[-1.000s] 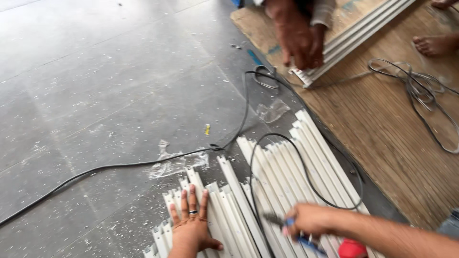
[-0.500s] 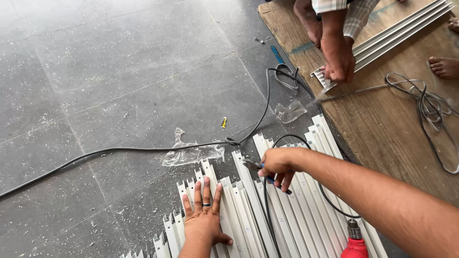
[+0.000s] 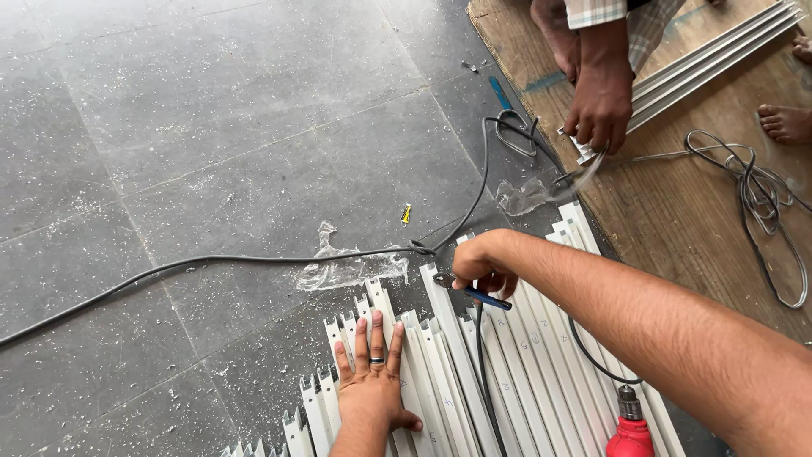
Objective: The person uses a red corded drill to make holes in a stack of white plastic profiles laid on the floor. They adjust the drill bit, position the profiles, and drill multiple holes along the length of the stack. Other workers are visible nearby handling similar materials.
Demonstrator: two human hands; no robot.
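White strips (image 3: 507, 364) are pinned by the flat, open left hand (image 3: 372, 385); pliers (image 3: 474, 292) are gripped in the right hand (image 3: 486, 262).
Bare grey floor (image 3: 211, 127) is left open at upper left; the red drill (image 3: 630, 432) is cut off at the bottom edge.

One red drill (image 3: 629, 432), one pliers (image 3: 470, 290), two plastic scraps (image 3: 351, 267).

We see a building site or a fit-out job under way, worked on the floor rather than at a bench. The grey floor tiles (image 3: 211, 127) are strewn with white dust and shavings. White strips (image 3: 524, 355) lie side by side in a row, more strips (image 3: 710, 59) rest on a plywood sheet (image 3: 677, 211), a red drill (image 3: 630, 432) lies among them, and a black cable (image 3: 211, 261) trails across the tiles.
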